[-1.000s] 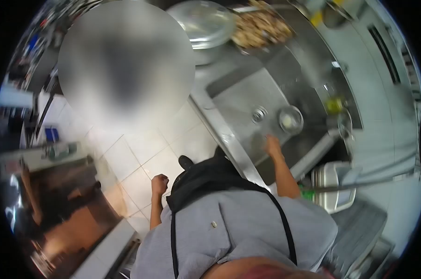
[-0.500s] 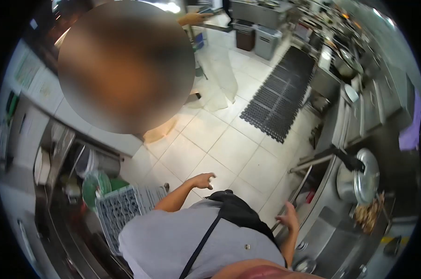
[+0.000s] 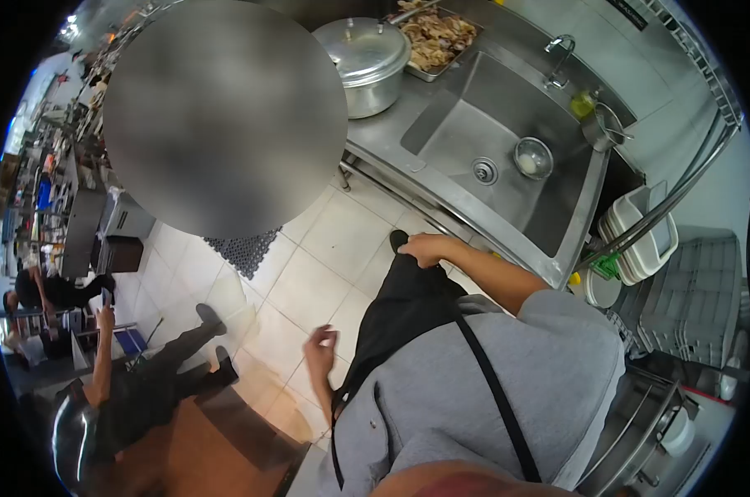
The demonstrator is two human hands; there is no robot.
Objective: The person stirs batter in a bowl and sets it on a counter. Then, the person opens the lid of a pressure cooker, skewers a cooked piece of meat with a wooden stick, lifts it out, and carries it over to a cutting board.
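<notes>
My right hand [image 3: 425, 249] is in front of my black apron, fingers curled in, over the floor beside the steel sink [image 3: 462, 116]. Lower left of it hangs my left hand [image 3: 320, 348], its fingers loosely bent, with nothing visible in them. Neither hand touches the counter. A small metal bowl [image 3: 533, 158] with something pale in it sits in the sink near the drain [image 3: 485, 171]. Left of the sink stands a large lidded metal pot [image 3: 367, 62], partly covered by a blurred disc. Behind it, brown food pieces [image 3: 437, 40] fill a metal tray.
A person in dark clothes [image 3: 164, 377] stands at the lower left with an arm raised. A black floor mat [image 3: 247, 250] shows below the blurred disc. Right of the sink are white plastic containers [image 3: 644, 224] and a grey rack [image 3: 694, 298]. Pale tiles [image 3: 309, 277] run between.
My view has swung to the right, so the sink and pot now lie ahead. My right hand has come forward and its fingers have curled. The mat and the person have shifted left.
</notes>
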